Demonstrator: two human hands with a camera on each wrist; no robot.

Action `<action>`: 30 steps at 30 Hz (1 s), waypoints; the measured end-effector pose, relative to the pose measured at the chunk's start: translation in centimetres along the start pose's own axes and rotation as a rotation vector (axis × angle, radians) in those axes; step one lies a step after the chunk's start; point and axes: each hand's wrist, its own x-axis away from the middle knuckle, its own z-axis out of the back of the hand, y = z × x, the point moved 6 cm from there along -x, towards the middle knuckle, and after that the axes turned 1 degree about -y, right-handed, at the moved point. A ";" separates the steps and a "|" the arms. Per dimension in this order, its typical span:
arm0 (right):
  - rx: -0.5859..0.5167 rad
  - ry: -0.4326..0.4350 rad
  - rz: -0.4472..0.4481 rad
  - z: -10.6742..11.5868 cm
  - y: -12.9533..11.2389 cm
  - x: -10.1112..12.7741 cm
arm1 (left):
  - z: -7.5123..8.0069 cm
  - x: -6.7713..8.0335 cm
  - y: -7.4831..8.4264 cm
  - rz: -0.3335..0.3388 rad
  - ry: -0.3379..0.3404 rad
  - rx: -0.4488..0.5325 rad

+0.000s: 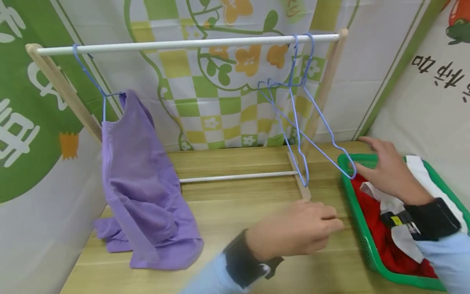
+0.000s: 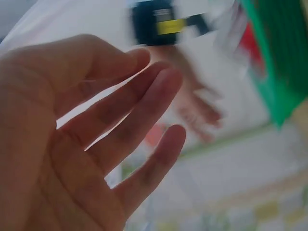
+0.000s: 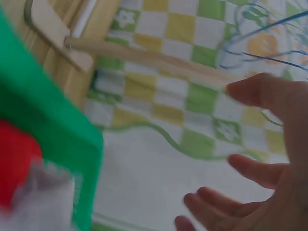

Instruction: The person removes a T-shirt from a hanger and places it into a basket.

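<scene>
Above the back-left part of the green basket (image 1: 361, 228), my right hand (image 1: 387, 171) has its fingers spread and holds nothing. Its thumb is close to the lower corner of a blue hanger (image 1: 323, 110); whether they touch I cannot tell. My left hand (image 1: 293, 228) is over the table left of the basket, its fingers loosely bent around nothing in the left wrist view (image 2: 120, 110). Another blue hanger (image 1: 293, 122) hangs beside the first on the white rod (image 1: 191, 43). A purple garment (image 1: 143, 183) hangs from a blue hanger (image 1: 89, 75) at the left, its lower part on the table.
Red cloth (image 1: 385, 241) and white cloth (image 1: 415, 163) lie in the basket. The rack has wooden side posts (image 1: 64, 90) and a low white bar (image 1: 238, 177). A patterned curtain (image 1: 220, 102) stands behind the wooden table (image 1: 235, 212).
</scene>
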 end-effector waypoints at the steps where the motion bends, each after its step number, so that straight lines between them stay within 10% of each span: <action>1: -0.046 -0.031 0.006 -0.7 -0.4 -1.5 | 1.1 1.4 -0.7 0.016 0.056 0.011; 7: -0.318 -0.016 -0.065 -4.4 -2.3 -8.6 | 7.8 9.3 -5.2 0.214 0.374 -0.009; 17: -0.870 0.613 -0.149 -7.7 -3.0 -13.8 | 15.0 22.5 -12.7 0.966 0.781 -0.242; 24: -0.950 0.882 -0.357 -8.7 -2.7 -13.4 | 13.4 29.0 -17.1 1.561 0.611 -0.142; 30: -0.892 0.932 -0.282 -10.5 -4.7 -13.6 | 13.6 31.7 -17.8 1.532 0.674 -0.156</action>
